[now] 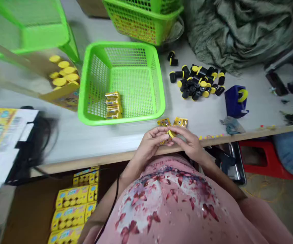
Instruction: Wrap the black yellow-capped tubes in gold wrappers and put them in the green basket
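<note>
From my remote station I log a pale table running across the view, its wooden front edge nearest the person's body. Beyond the grip and to its left stands a green plastic mesh basket holding a small stack of yellow foil packets. Beyond the grip and to its right lies a loose heap of black-and-yellow rollers, with a blue tape dispenser further right. Below the table edge, left of the grip, sit yellow printed cartons. Two loose yellow foil packets lie on the table just beyond the grip. The left hand and right hand meet above the table edge, the grip narrow, with the fingertips of both closed on a small yellow piece. The fingers hide part of it, so I cannot confirm its exact form. In my judgement, the hold is best kept low and close, with pressure at the fingertips, so the piece does not slip among the packets.
</note>
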Motion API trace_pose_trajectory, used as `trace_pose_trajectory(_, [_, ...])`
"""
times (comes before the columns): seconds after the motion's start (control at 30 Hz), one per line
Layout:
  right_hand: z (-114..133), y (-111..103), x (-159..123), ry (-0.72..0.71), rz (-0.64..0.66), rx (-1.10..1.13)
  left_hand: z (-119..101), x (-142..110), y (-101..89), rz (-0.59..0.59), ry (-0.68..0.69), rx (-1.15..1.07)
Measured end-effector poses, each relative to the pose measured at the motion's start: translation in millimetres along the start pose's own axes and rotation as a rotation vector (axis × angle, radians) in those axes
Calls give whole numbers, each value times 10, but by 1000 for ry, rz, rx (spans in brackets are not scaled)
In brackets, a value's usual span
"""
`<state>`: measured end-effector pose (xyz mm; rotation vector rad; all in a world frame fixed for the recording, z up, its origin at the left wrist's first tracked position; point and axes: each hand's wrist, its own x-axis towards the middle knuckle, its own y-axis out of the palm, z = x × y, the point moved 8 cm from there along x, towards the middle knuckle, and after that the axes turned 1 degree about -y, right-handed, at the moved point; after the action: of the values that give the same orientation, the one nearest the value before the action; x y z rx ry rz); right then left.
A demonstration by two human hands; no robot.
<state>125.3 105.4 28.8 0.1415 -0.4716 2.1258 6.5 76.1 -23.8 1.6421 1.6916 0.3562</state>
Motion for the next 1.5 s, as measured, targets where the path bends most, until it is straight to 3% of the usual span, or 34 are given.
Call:
trace_pose_trajectory(0.2, [-234, -53, -75, 153, -71, 77, 29, -54, -30, 7, -39, 75])
trace_pose_trajectory(0.37, [-192, -187, -43, 154, -218, -225, -44, -70, -117, -169, 213, 333])
trace_pose_trajectory(0.47, [-81, -161, -23, 80, -208, -399, -112, -77, -103, -243, 306, 400])
trace_pose_trajectory(0.63, [169, 82, -39, -207, -201, -674, -183, -50, -50, -266, 300, 285])
trace_pose_trajectory(0.77, [191, 115, -23, -259, -289, -575, -90, -31, 14, -184, 138, 129])
trace_pose_trajectory(0.87, [193, 111, -8, -272, -251, -426, 68, -52, 108, -51, -85, -3])
trace_pose_trajectory(0.93, [224, 108, -20, -302, -228, -372, 114, -81, 157, 10, -159, -53])
trace_pose_trajectory(1.37, [252, 96, -86, -297, -181, -167, 52, -133, 228, 104, -209, -109])
trace_pose_trajectory(1.5, [289, 124, -89, -320, -154, -193, 51, -128, 199, 85, -207, -107])
